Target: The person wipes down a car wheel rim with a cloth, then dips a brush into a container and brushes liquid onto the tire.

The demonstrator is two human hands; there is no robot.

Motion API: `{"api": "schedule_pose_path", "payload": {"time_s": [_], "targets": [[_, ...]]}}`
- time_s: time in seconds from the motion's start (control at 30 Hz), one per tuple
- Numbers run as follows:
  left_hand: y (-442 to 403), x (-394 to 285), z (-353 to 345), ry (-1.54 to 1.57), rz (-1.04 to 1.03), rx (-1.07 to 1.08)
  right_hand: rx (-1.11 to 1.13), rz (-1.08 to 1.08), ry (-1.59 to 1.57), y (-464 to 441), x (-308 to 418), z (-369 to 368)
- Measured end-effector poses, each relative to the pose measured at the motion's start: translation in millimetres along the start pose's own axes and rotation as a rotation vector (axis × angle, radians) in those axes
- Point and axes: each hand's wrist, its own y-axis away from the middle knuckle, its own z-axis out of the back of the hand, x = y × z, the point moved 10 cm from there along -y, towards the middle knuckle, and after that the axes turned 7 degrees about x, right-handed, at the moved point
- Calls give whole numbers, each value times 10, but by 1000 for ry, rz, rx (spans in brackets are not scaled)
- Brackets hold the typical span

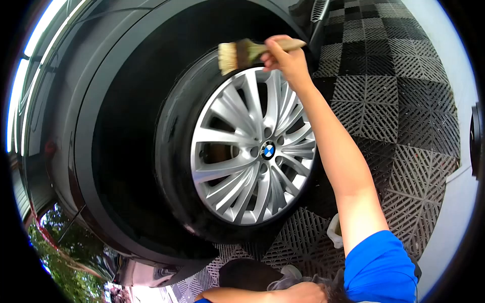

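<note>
My right hand [284, 58] is closed round the pale handle of a wide brush [236, 56]. The brush's cream bristles lie against or just over the upper sidewall of the black tire [174, 136]. Inside the tire is a silver multi-spoke wheel [237, 136] with a blue and white centre cap [268, 150]. At the bottom edge my left hand [303, 293] rests low, beside a bunched grey cloth [290, 276]; its fingers are mostly hidden, and whether it holds anything does not show.
The dark car body and fender [83, 126] arch round the wheel on the left. Black and grey slatted floor tiles [366, 101] lie to the right. A small whitish container [334, 231] stands on the floor below my right forearm. A pale wall [454, 202] borders the tiles.
</note>
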Motion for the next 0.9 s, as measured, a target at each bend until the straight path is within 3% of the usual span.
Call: {"api": "schedule_pose_path", "payload": {"time_s": [0.1,0.27,0.3,0.37,0.43,0.5,0.57,0.67,0.77,0.83,0.9], "targets": [[112,58,125,151,22,-47,-284,-52,-45,217,-409,961],[140,323,-400,1344,-93,4,-796,-152,29,1336,-1192,2421],[123,186,-193,1347,-91,5,-915,-145,45,1646,-1249,2572],[96,-181,505,218,24,-38,-1060,-450,350,2126,-1364,2835],[64,14,184,189,97,-102,-913,-503,794,1946,-1182,2850],[21,175,98,165,168,-173,-801,-360,954,1429,-561,2142],[39,-122,277,-210,-58,-382,-710,-179,826,947,-431,1641],[-18,-113,351,-162,-69,-306,-353,185,731,518,68,398],[-84,-164,455,-109,-99,-208,-47,548,692,760,529,-713],[-110,-175,489,-95,-111,-160,205,558,668,1050,654,-1272],[-133,-184,511,-84,-122,-121,403,592,442,1357,758,-1666]]}}
